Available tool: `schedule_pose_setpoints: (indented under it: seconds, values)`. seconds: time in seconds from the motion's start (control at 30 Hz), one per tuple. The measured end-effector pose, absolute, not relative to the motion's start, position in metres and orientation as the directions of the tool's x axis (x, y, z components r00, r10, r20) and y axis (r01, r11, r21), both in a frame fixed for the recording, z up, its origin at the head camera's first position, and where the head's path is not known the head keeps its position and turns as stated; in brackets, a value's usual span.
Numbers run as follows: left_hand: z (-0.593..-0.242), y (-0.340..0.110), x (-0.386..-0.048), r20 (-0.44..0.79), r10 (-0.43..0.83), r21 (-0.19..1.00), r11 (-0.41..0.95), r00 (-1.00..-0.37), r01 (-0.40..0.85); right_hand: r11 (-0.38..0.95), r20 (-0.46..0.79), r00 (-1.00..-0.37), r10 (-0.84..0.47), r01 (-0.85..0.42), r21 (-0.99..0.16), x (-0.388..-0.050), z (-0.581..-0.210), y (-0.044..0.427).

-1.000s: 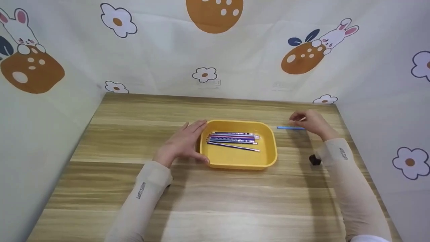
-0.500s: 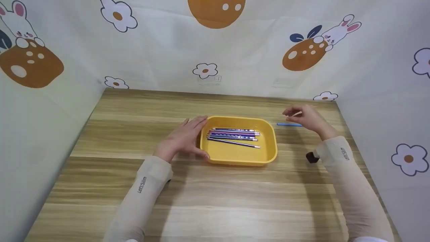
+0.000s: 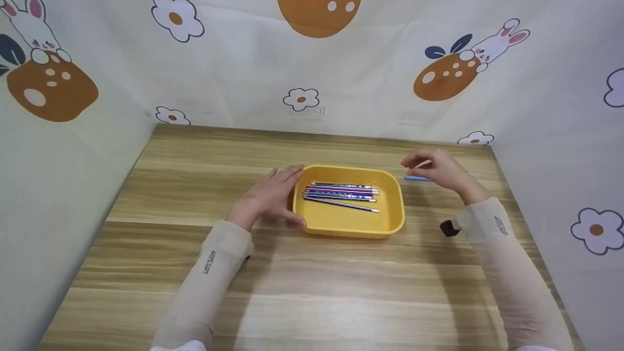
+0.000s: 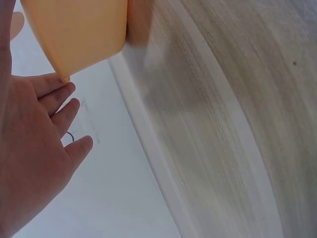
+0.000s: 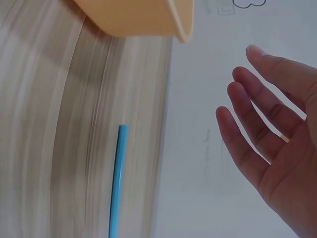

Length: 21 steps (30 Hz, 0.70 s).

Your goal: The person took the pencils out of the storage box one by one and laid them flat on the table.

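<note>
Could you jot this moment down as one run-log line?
left hand: touching yellow tub | right hand: empty, near blue pencil-like stick | eraser-tipped pencils: inside tub | stick: outside tub, on tabletop

The tray point(image 3: 348, 223) looks smooth plastic; the pencils point(image 3: 341, 192) glossy; the tabletop point(image 3: 312, 278) wood-grained.

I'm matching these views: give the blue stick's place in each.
Head: the blue stick lies right of the yellow tub, partly hidden by the right hand.
Left wrist: not in it.
Right wrist: lower left, running off the bottom edge.
Shared landmark: the yellow tub, in all three.
</note>
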<state>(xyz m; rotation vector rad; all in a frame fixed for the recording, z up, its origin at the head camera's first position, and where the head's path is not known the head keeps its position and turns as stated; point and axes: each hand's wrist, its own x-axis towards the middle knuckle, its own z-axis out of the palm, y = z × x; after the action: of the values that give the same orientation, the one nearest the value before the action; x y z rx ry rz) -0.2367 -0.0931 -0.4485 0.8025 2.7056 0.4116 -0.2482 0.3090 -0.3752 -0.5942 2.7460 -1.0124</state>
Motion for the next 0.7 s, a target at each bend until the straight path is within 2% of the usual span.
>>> schedule_pose_setpoints:
  seconds: [0.1, 0.37, 0.7]
  values:
    - [-0.449, -0.093, -0.237, -0.197, 0.566, 0.354, 0.803, -0.801, 0.480, 0.686, -0.021, -0.899, -0.437, -0.318, -0.655, -0.247, -0.372, 0.302]
    - [-0.450, -0.095, -0.237, -0.175, 0.579, 0.390, 0.784, -0.797, 0.484, 0.653, -0.024, -0.878, -0.478, -0.336, -0.679, -0.265, -0.393, 0.296]
    - [-0.452, -0.095, -0.239, -0.172, 0.585, 0.383, 0.781, -0.792, 0.494, 0.630, -0.063, -0.848, -0.526, -0.339, -0.699, -0.273, -0.394, 0.274]
